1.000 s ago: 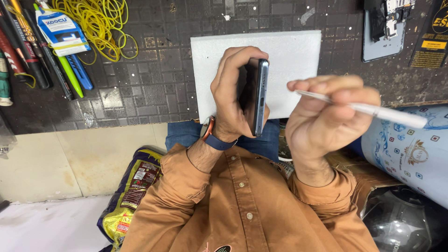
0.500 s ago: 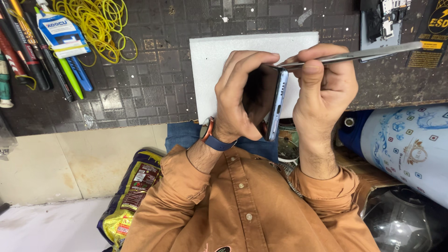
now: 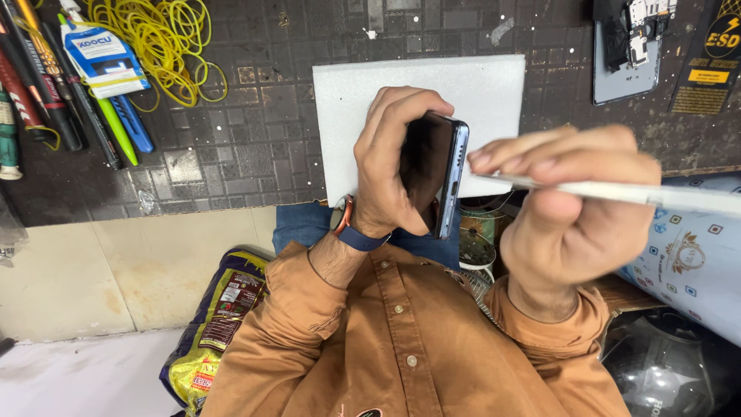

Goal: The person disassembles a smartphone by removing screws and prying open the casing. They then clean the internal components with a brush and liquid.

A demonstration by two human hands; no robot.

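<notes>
While the left hand (image 3: 390,166) wraps a dark phone (image 3: 436,174) and holds it on edge, screen side turned toward the palm, the right hand (image 3: 567,205) sits just beside it, fingers pinched on a thin white tool (image 3: 656,193). Tool runs out to the right edge of view; its near tip lies close to the phone's pale blue side frame, contact cannot be told. Both grips firm: left clasped round the phone, thumb along its lower edge; right closed on the tool.

Phone is raised above a white foam pad (image 3: 494,85), which lies on a dark gridded mat (image 3: 255,147). Left wrist carries a watch (image 3: 347,224) with a blue strap. Sleeves and shirt (image 3: 401,340) are orange-brown, buttoned.

About the bench:
- Upper left, a heap of yellow rubber bands (image 3: 166,38), and beside it a row of pens and drivers (image 3: 69,100) with a blue-and-white packet (image 3: 104,58) on top.
- Upper right, an opened phone body (image 3: 629,46), its board showing, well apart from the hands.
- Far right corner, a black and yellow label (image 3: 714,54).
- Lower left, beside the person's elbow, a yellow and dark printed bag (image 3: 220,316).
- Right, under the tool, a pale blue patterned sack (image 3: 687,270).
</notes>
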